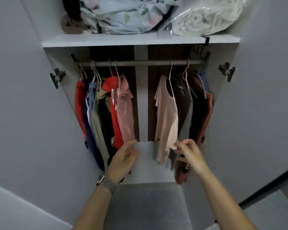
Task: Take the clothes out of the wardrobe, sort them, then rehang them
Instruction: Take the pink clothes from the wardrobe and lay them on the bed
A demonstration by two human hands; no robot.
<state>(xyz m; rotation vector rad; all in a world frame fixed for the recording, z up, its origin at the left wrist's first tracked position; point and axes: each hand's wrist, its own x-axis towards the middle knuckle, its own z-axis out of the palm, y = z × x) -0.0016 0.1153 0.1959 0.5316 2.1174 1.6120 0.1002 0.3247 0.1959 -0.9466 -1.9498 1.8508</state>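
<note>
No text, brand or number can be read anywhere. A small white emblem sits on the black garment (pixel 106 130), but it is too blurred to make out.

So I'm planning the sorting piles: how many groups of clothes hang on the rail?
2: one group left of the middle divider, one group right of it. Single garments overlap, so some are hidden.
</note>
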